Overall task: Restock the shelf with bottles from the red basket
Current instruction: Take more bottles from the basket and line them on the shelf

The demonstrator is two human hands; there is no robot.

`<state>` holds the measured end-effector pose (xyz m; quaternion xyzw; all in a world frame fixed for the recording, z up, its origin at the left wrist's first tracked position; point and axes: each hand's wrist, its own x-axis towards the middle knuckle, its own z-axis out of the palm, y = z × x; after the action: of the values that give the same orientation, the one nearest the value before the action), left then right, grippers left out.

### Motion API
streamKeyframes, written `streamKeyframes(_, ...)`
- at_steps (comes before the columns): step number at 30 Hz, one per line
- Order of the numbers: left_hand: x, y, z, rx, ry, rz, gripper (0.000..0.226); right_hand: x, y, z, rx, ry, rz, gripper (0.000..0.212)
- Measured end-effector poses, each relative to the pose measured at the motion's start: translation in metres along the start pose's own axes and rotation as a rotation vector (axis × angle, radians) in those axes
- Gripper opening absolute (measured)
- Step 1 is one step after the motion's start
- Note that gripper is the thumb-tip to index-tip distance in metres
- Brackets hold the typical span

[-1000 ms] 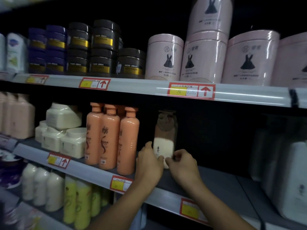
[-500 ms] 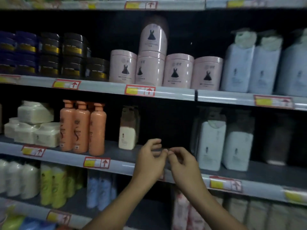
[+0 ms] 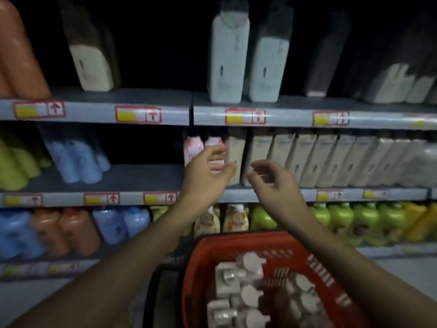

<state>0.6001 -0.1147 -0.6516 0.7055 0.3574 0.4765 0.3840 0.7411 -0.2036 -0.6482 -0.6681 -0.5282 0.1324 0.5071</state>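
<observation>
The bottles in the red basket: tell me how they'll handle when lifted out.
The bottles look rigid plastic, so probably stiff rather than floppy. They lie packed together in the red basket, so lifting one may shift its neighbours. Smooth, glossy surfaces suggest some slipperiness.

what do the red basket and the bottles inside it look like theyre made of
Red basket: most likely moulded plastic, a uniform red with slotted walls and a smooth, slightly glossy rim.

Bottles in the basket: probably plastic too, opaque pale bodies with a dull sheen and rounded white caps. The picture is dim and blurred, so the finish is a guess.
</observation>
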Motion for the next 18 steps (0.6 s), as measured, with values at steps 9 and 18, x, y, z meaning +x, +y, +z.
streamKeyframes(9, -0.111, -0.133, 0.036, 0.178, -0.336, -0.180, 0.038, -0.057, 0.165, 0.006, -0.496, -0.406, 0.139, 0.027)
streamKeyframes(18, -0.142, -0.152, 0.047, 0.203, -0.498, -0.062, 0.045, -0.044, 0.287, -0.025, -0.926, -0.754, 0.426, 0.046)
